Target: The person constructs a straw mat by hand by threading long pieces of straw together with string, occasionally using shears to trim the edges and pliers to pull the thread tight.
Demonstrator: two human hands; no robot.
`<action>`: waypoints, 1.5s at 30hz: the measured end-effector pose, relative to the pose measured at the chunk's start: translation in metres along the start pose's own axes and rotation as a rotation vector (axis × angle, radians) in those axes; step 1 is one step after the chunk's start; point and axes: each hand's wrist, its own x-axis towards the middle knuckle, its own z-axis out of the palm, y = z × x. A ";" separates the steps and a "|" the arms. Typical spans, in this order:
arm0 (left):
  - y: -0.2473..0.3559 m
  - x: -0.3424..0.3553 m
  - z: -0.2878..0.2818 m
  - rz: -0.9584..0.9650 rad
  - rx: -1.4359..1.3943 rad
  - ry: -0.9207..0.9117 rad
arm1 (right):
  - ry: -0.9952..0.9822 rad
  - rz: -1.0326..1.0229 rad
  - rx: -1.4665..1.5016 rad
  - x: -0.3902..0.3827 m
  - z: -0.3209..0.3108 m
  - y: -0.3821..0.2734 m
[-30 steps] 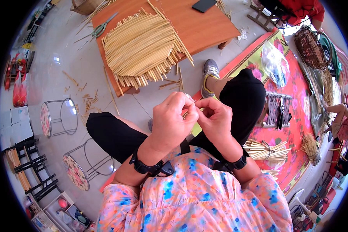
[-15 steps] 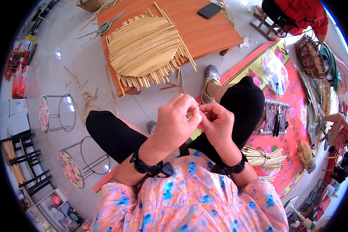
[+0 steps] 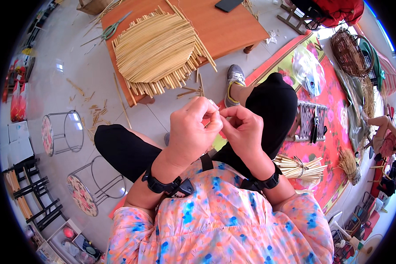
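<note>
My left hand point(image 3: 192, 123) and my right hand point(image 3: 243, 128) meet fingertip to fingertip above my lap. Both are closed in a pinch; whatever sits between the fingers is too small or hidden to name. Beyond them, a rounded mat of pale straw stalks point(image 3: 156, 48) lies on the orange-brown wooden table point(image 3: 226, 35), its uneven stalk ends sticking out along the edges. Green-handled scissors point(image 3: 111, 31) rest at the table's left edge, next to the mat.
A dark phone point(image 3: 228, 5) lies at the table's far side. On the red floral floor mat point(image 3: 333, 145) are a tied bundle of stalks point(image 3: 300, 169) and a plastic bag point(image 3: 309, 72). Two round stools point(image 3: 82, 193) stand at left, with loose stalk pieces point(image 3: 97, 115) on the floor.
The whole view has shifted slightly, so the table and mat sit higher and further left. My hands stay pinched together, a little further left in the picture.
</note>
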 end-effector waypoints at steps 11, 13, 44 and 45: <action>0.001 0.000 -0.001 0.040 0.028 0.011 | 0.023 -0.001 -0.044 -0.001 0.001 -0.006; 0.000 0.000 -0.001 0.047 0.033 0.019 | 0.023 0.001 -0.048 -0.001 0.001 -0.005; -0.001 0.003 0.001 -0.023 0.001 -0.019 | 0.035 0.001 -0.056 -0.001 0.001 0.001; -0.001 0.003 0.002 -0.015 0.006 -0.017 | 0.036 -0.005 -0.060 -0.001 0.001 0.001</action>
